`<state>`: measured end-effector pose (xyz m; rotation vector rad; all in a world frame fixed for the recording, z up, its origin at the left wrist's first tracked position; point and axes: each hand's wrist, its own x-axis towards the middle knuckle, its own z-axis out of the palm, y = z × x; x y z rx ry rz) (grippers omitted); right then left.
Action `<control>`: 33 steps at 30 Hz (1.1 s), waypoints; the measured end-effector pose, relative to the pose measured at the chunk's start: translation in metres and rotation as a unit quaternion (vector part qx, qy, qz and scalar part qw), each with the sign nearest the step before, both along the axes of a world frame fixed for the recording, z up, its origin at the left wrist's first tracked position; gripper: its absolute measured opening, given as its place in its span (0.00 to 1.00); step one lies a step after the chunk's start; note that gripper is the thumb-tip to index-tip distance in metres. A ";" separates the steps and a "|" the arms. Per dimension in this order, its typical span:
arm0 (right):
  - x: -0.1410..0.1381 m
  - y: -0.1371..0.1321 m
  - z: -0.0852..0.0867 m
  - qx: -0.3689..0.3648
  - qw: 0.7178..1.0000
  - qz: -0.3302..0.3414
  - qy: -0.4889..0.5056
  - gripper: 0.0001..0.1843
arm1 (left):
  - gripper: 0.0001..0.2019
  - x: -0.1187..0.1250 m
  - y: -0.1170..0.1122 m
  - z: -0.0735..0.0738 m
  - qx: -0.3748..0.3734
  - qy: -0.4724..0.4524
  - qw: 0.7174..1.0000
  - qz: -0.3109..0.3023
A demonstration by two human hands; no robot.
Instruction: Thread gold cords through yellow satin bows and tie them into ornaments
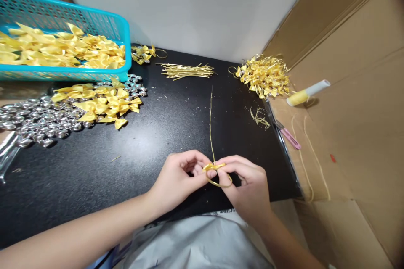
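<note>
Left hand (178,176): we see it curled, with thumb and fingertips pinched on the left end of the yellow bow (213,167).
Right hand (249,187): curled the same way, pinching the bow's right end. The gold loop (221,183) curves under its fingers.
Yellow bow: held between both hands just above the table (151,134), close to the middle of its front edge.
Gold cord (211,122): runs from the bow's centre straight toward the back edge. We cannot tell whether it is knotted there, as the fingers cover the join.
Back left corner: blue basket (128,46) filled with yellow bows.
Left edge: silver pieces (34,119), with loose bows (101,103) lying partly on them.
Back edge, middle: bundle of gold ties (186,70).
Back right corner: pile of bows with loops (265,75).
Right edge: pink tool (290,138), possibly a cutter.
Cardboard beside the table: thread spool (306,93).
</note>
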<state>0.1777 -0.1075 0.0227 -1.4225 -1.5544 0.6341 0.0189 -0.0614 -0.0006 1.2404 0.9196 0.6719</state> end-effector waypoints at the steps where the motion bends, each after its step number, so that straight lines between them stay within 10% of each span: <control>1: 0.000 0.000 0.000 0.001 1.000 0.002 -0.001 0.10 | 0.10 -0.001 0.000 -0.001 0.029 0.013 0.999 -0.003; 8: 0.000 0.000 0.001 0.002 1.000 0.009 -0.011 0.09 | 0.06 -0.007 0.005 0.001 0.338 0.105 0.933 -0.064; 13: 0.001 -0.001 0.001 0.009 1.000 0.013 -0.023 0.09 | 0.09 -0.007 0.009 0.002 0.422 0.161 0.884 -0.120; 20: 0.001 0.000 -0.001 0.022 0.999 0.014 -0.025 0.09 | 0.11 -0.007 0.009 0.002 0.436 0.186 0.868 -0.147; 33: 0.000 0.000 -0.004 0.022 1.000 0.003 -0.020 0.09 | 0.14 -0.004 0.009 0.004 0.303 0.132 0.930 -0.159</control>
